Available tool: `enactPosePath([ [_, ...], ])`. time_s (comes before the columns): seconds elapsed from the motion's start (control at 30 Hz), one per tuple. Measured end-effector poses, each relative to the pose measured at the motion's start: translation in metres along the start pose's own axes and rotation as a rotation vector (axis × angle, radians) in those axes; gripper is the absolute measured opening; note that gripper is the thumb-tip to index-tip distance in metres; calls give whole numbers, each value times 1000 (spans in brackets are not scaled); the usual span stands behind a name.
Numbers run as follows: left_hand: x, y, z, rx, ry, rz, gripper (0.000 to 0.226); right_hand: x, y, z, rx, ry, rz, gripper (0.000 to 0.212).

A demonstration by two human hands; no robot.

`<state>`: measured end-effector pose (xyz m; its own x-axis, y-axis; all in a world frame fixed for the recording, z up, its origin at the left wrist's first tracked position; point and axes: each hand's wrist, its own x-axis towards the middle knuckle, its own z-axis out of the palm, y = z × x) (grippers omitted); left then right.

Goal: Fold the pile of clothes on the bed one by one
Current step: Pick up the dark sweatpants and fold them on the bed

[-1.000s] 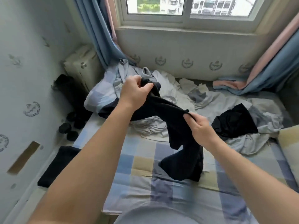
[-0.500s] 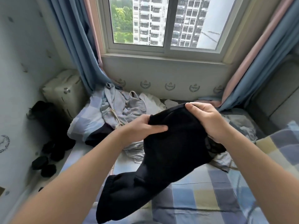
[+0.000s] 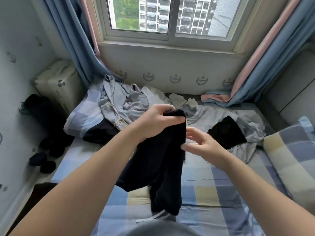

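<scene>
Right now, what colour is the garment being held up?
The garment is plain black, seen best in the head view.

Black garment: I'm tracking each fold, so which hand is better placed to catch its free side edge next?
Right, probably. The right hand is open and beside the hanging side edge of the black garment, while the left hand grips its top and holds it up over the bed.

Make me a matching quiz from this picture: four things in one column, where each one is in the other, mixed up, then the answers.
1. black trousers
2. grey hoodie
3. cream suitcase
4. checked pillow

A. at the right edge of the bed
B. left of the bed
C. hanging from the left hand
D. crumpled below the window

Pairs: 1-C, 2-D, 3-B, 4-A
</scene>
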<state>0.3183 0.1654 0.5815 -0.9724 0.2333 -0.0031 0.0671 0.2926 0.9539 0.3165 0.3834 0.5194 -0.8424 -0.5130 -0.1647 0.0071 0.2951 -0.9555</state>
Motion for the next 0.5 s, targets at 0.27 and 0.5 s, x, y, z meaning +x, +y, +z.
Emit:
enactPosePath([
  [0.27, 16, 32, 60, 162, -73, -52, 31, -28, 43, -17, -34, 330, -148, 15],
  [0.5, 32, 36, 93, 184, 137, -14, 38, -49, 105, -71, -356, 260, 245, 25],
])
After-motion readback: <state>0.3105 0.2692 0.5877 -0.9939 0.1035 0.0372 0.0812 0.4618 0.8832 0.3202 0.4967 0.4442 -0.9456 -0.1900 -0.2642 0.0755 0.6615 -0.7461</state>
